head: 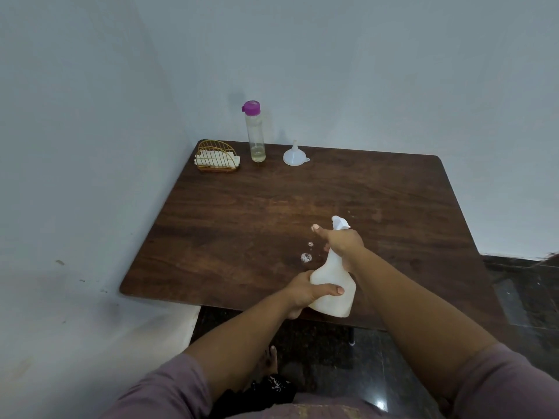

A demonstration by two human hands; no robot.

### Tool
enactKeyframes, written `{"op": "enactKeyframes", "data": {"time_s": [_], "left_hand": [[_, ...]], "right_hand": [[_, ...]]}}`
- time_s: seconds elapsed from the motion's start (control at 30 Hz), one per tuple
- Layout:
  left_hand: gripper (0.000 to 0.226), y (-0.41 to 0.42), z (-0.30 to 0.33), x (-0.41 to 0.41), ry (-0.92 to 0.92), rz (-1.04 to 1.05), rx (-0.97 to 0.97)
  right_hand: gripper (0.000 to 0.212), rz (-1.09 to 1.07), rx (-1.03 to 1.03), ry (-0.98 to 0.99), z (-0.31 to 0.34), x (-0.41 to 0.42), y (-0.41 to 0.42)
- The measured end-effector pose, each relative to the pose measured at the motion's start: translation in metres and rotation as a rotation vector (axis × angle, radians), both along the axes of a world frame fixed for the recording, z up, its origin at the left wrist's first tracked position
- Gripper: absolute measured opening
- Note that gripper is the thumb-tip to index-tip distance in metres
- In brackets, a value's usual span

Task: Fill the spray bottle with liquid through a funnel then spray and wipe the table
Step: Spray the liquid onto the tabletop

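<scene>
The spray bottle (332,285) is being gripped by left hand (305,293) and right hand (343,241); foam spots (306,257) just beyond; wiping remains.

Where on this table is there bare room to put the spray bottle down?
The table is bare left of the foam spots and right of the spray bottle. The far left corner is crowded: napkin holder, purple-capped bottle, funnel.

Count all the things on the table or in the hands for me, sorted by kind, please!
Bottles: 2, the spray bottle in both hands and the purple-capped bottle
Funnels: 1, the white funnel
Wire holders with cloths: 1, the gold holder
Total: 4
</scene>
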State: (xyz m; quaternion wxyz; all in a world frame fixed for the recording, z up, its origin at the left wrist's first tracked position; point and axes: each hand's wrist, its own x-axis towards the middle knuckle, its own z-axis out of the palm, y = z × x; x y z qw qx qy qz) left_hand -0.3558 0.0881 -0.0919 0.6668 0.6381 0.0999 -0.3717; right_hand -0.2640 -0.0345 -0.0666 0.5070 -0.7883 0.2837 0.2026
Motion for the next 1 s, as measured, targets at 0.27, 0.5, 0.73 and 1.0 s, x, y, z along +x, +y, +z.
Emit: {"op": "enactKeyframes", "data": {"time_s": [0.27,0.5,0.73,1.0], "left_hand": [[0.037,-0.006,-0.001,0.010,0.004,-0.007,0.009],[0.073,-0.010,-0.007,0.017,0.024,0.025,-0.037],[0.048,-0.005,-0.003,0.022,0.024,0.017,-0.050],[0.041,-0.001,-0.005,0.030,-0.030,-0.013,0.030]], "right_hand": [[0.074,-0.035,-0.125,-0.076,-0.005,0.011,-0.004],[0.076,0.031,-0.059,-0.088,-0.003,0.018,-0.004],[0.104,0.008,-0.067,-0.083,0.000,0.019,0.000],[0.081,-0.020,-0.084,-0.040,-0.004,0.027,0.002]]}}
